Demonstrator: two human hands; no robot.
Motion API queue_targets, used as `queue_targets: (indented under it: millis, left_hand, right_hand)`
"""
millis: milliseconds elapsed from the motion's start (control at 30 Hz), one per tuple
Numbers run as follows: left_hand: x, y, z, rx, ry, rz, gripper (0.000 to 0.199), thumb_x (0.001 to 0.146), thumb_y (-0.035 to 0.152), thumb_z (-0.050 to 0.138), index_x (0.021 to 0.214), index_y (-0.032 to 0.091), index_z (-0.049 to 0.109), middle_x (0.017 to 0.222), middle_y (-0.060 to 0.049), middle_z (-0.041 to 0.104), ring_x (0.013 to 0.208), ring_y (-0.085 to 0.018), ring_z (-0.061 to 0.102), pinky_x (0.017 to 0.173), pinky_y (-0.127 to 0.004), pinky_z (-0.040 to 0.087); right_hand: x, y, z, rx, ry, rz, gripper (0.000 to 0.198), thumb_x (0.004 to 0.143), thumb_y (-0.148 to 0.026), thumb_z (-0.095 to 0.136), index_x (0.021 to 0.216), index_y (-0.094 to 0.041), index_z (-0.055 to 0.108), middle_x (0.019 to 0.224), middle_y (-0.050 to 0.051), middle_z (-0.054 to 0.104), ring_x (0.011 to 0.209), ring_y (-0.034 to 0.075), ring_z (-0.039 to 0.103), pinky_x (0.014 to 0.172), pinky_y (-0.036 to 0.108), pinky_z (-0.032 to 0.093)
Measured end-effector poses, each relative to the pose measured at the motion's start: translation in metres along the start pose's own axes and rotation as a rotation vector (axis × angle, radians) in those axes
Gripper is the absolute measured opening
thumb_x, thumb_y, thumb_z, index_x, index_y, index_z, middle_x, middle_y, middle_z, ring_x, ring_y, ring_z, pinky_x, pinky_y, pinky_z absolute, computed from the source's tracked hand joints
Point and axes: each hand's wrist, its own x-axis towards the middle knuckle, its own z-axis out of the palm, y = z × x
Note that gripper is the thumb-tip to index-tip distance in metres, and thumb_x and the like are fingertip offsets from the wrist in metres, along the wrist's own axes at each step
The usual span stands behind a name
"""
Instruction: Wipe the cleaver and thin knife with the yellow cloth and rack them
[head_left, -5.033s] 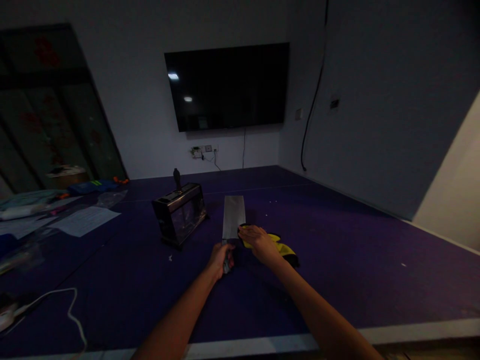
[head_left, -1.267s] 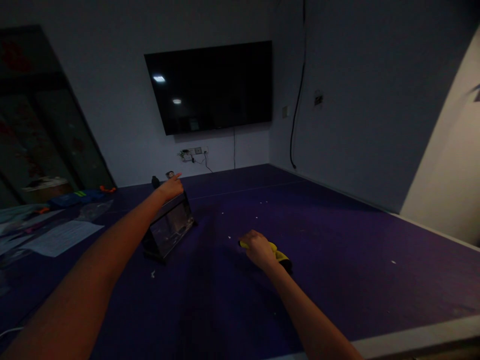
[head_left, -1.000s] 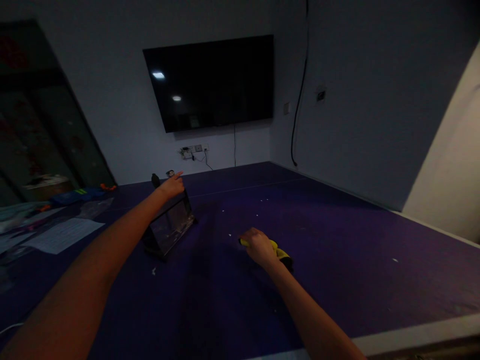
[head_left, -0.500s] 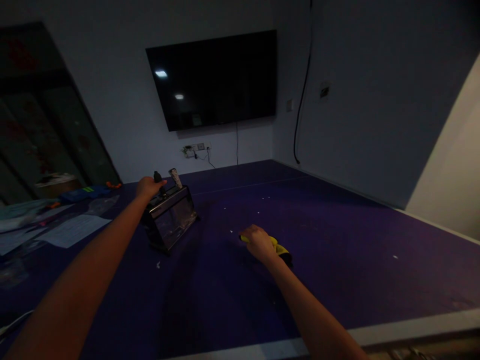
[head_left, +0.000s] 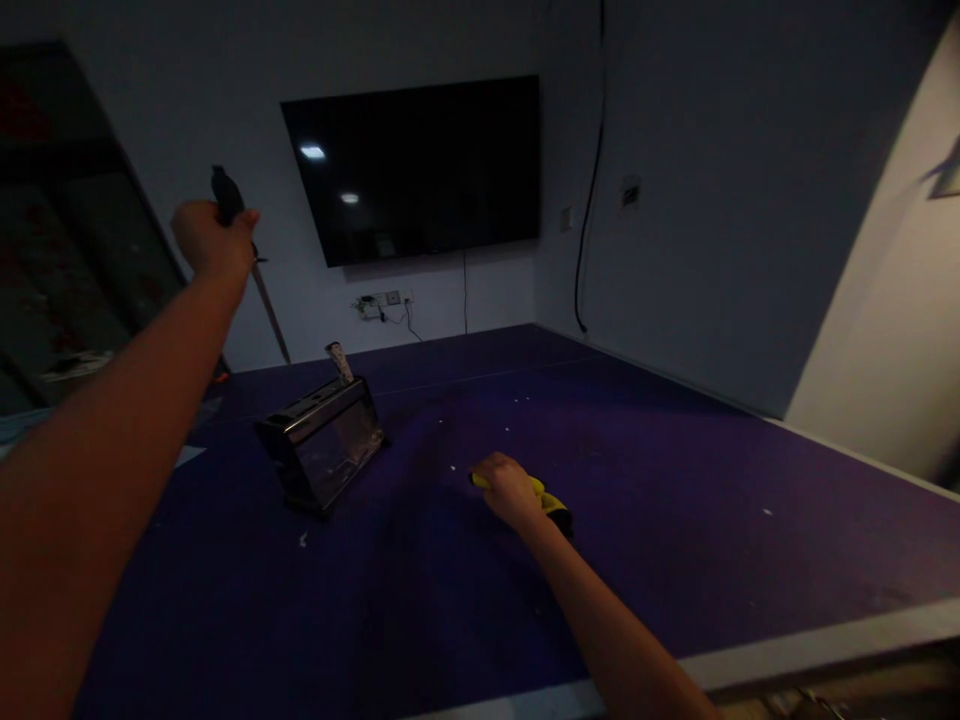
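Observation:
My left hand [head_left: 214, 240] is closed around the black handle of a knife [head_left: 271, 308], raised in the air at the left. Its long, narrow grey blade points down, apart from the knife block below. That knife block [head_left: 330, 440] stands on the purple tabletop, dark-framed with a see-through side. A second handle [head_left: 340, 362], pale and speckled, sticks up from its far end. My right hand [head_left: 510, 490] is closed over a yellow-and-black object [head_left: 551, 503] low on the tabletop, to the right of the block. The hand covers much of it, so its kind cannot be made out.
The purple tabletop [head_left: 660, 520] has a pale front edge and several small white scraps on it. Papers lie at the far left, partly behind my left arm. On the back wall are a television [head_left: 427, 170] and sockets [head_left: 386, 300]; a black cable [head_left: 590, 220] hangs at the right.
My left hand has lifted the knife up and left, out of the block, so the blade now shows. The right hand keeps its hold. The view has shifted slightly.

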Motion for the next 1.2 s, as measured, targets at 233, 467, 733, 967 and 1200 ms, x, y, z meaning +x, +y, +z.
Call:
queue_targets:
  millis: [233,467,733,967,1200]
  left_hand:
    - [-0.191,0.081,-0.03,-0.364,-0.04,0.548,0.028,0.085,0.024,0.048,0.108,0.008,0.049,0.11,-0.014,0.058,0.107,-0.02,0.053,0.09,-0.039,0.045]
    - [-0.392,0.089,-0.016,-0.737,-0.443,0.87,0.029,0.088,0.01,0.033,0.114,0.014,0.044,0.119,-0.016,0.055,0.123,-0.019,0.041,0.099,-0.043,0.04]
    - [-0.425,0.108,-0.008,-0.698,-0.687,0.925,0.025,0.089,0.011,0.035,0.104,0.014,0.055,0.124,-0.012,0.052,0.127,-0.017,0.035,0.101,-0.034,0.039]
    - [-0.42,0.113,-0.015,-0.542,-0.715,0.77,0.025,0.089,0.015,0.037,0.089,0.016,0.062,0.132,-0.006,0.046,0.128,-0.021,0.033,0.103,-0.044,0.033]
    - [-0.425,0.116,-0.022,-0.76,-0.753,0.073,0.026,0.086,0.02,0.039,0.106,0.02,0.057,0.115,-0.01,0.056,0.104,-0.019,0.054,0.088,-0.036,0.046]
  right_hand:
    - [0.002,0.006,0.005,0.382,0.247,0.114,0.056,0.056,-0.002,0.042,0.106,-0.017,0.063,0.11,0.008,0.062,0.105,0.02,0.052,0.095,0.033,0.035]
    - [0.009,0.015,0.012,0.814,0.399,0.382,0.024,0.072,-0.034,0.048,0.081,-0.017,0.063,0.085,0.005,0.067,0.086,0.022,0.059,0.079,0.033,0.044]
    - [0.011,0.02,0.022,1.301,0.128,0.684,0.038,0.074,-0.053,0.047,0.056,-0.02,0.053,0.044,0.004,0.054,0.047,0.018,0.056,0.046,0.028,0.045]
    - [0.008,0.017,0.016,1.509,0.208,0.733,0.016,0.063,-0.028,0.067,0.066,-0.018,0.054,0.052,-0.001,0.06,0.047,0.013,0.057,0.048,0.023,0.046]
    - [0.008,0.006,0.012,1.52,0.398,0.712,0.024,0.051,-0.017,0.075,0.064,-0.018,0.055,0.053,-0.003,0.061,0.044,0.012,0.055,0.046,0.024,0.045]
